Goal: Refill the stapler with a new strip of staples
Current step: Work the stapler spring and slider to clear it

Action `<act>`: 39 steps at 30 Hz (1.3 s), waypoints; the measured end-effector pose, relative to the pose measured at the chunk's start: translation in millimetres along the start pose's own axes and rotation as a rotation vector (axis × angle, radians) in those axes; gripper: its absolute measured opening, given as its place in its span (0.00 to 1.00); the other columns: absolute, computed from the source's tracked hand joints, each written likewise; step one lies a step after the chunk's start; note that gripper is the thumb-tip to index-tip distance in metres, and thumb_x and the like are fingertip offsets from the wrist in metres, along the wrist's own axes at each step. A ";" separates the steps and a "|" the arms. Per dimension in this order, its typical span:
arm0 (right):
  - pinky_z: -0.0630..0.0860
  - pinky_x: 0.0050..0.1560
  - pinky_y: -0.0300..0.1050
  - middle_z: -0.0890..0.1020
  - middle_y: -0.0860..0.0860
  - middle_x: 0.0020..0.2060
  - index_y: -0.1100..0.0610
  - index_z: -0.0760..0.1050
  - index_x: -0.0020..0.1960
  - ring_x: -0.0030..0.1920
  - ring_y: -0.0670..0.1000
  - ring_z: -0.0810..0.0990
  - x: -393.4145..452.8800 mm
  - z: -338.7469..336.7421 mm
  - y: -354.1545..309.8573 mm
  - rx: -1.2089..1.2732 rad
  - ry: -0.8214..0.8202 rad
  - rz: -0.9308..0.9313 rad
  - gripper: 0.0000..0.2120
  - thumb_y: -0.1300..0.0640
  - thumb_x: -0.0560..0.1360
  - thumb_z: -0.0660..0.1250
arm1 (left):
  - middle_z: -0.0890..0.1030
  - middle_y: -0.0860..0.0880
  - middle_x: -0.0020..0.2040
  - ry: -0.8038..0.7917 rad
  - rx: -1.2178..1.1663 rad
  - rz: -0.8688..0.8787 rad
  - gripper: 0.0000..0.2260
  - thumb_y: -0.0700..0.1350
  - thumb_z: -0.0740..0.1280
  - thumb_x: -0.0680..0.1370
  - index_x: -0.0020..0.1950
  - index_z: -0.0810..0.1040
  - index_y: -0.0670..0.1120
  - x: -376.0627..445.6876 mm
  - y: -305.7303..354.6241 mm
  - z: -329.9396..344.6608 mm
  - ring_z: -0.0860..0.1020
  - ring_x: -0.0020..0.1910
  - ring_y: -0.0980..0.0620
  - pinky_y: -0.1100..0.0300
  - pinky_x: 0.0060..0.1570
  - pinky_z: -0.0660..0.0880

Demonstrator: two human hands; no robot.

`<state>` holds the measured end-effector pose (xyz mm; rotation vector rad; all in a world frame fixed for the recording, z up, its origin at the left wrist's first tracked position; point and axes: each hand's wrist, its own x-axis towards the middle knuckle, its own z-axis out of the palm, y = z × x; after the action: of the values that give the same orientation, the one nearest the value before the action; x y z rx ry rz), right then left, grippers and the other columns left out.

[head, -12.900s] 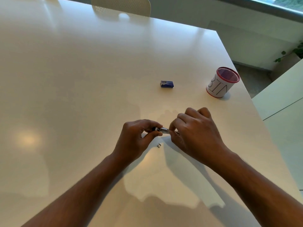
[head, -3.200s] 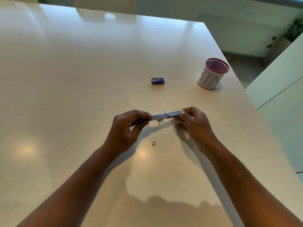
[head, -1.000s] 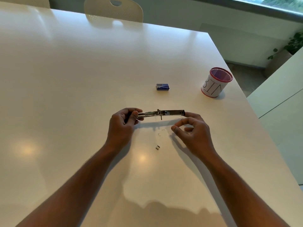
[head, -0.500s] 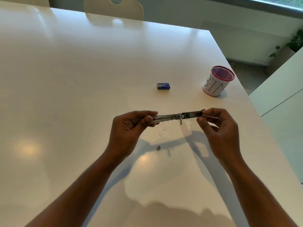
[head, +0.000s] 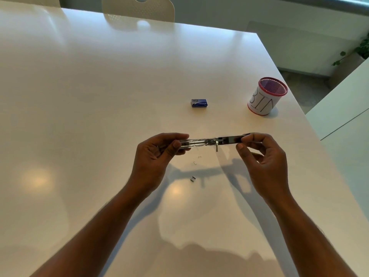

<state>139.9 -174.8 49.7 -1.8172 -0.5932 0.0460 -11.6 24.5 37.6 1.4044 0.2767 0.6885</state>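
A: Obs. 1, hands. What does the left hand hold?

B: One end of the stapler. Fingers curled over the top, thumb pressed up against the near side. Firm grip.

A: And the right hand?

B: It pinches the opposite end between thumb and forefinger tips. The remaining fingers are loosely bent and touch nothing I can see.

A: Stapler position?

B: Centre of the frame, held above the table, unfolded into one long metal bar running left to right between the two hands. A small pin hangs down near its middle. Whether any staples sit in the channel: cannot tell.

A: Items on the table under it?

B: Two loose staples just below the bar, and a short staple strip lower down, between the forearms.

A: Elsewhere?

B: Blue staple box above centre, well apart from the hands. Mesh cup lettered "BIN" at the right, near the table edge. A chair back at the top edge.
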 end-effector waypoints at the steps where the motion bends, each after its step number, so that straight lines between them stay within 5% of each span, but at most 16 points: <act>1: 0.80 0.50 0.31 0.83 0.49 0.54 0.49 0.78 0.55 0.56 0.43 0.83 -0.2 0.5 0.8 -0.005 -0.001 -0.003 0.09 0.59 0.78 0.73 | 0.88 0.50 0.51 0.003 0.000 -0.006 0.09 0.42 0.68 0.79 0.57 0.84 0.46 0.4 -0.9 -0.4 0.87 0.47 0.50 0.62 0.50 0.81; 6: 0.82 0.52 0.36 0.83 0.49 0.55 0.44 0.77 0.53 0.57 0.45 0.83 -1.6 3.8 3.5 -0.037 -0.012 -0.029 0.11 0.59 0.78 0.73 | 0.89 0.49 0.50 0.013 0.021 -0.011 0.09 0.41 0.68 0.79 0.57 0.84 0.45 0.9 -4.4 -1.8 0.87 0.47 0.50 0.62 0.50 0.81; 11: 0.75 0.65 0.49 0.76 0.50 0.67 0.48 0.76 0.57 0.68 0.51 0.75 -0.2 9.1 5.7 -0.242 -0.009 -0.120 0.11 0.57 0.77 0.74 | 0.89 0.50 0.49 0.024 0.037 -0.009 0.08 0.42 0.69 0.78 0.55 0.85 0.46 0.8 -5.3 -0.6 0.87 0.46 0.48 0.61 0.51 0.82; 16: 0.66 0.72 0.44 0.75 0.50 0.72 0.52 0.78 0.59 0.74 0.52 0.70 2.2 14.3 -4.1 -0.353 -0.015 -0.272 0.13 0.50 0.77 0.71 | 0.89 0.52 0.49 0.018 0.072 0.008 0.09 0.42 0.70 0.76 0.55 0.85 0.48 0.2 -3.8 0.1 0.87 0.47 0.49 0.63 0.51 0.81; 25: 0.77 0.64 0.57 0.79 0.46 0.65 0.51 0.78 0.59 0.68 0.47 0.75 -7.7 30.9 -18.0 -0.263 -0.195 -0.487 0.12 0.52 0.76 0.72 | 0.89 0.54 0.49 0.005 0.109 0.048 0.09 0.42 0.71 0.76 0.55 0.85 0.49 -0.9 -1.2 1.5 0.87 0.47 0.49 0.64 0.50 0.81; 31: 0.74 0.63 0.54 0.82 0.50 0.62 0.51 0.85 0.53 0.66 0.51 0.75 -4.2 41.6 -16.1 -0.619 -0.180 -0.646 0.08 0.49 0.78 0.71 | 0.88 0.57 0.48 -0.012 0.193 0.079 0.09 0.42 0.70 0.77 0.56 0.84 0.52 -1.7 -3.2 1.8 0.87 0.48 0.51 0.62 0.51 0.81; 39: 0.75 0.55 0.50 0.81 0.53 0.57 0.54 0.83 0.54 0.60 0.54 0.76 -4.7 47.9 -16.6 -0.698 -0.208 -0.618 0.12 0.47 0.75 0.75 | 0.88 0.50 0.49 0.010 0.253 0.098 0.08 0.43 0.71 0.77 0.55 0.84 0.52 -2.0 -5.1 -0.8 0.87 0.47 0.49 0.59 0.52 0.83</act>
<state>114.2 -131.0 47.6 -2.2150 -1.4302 -0.4434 -12.3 23.9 32.1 1.6641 0.3130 0.7608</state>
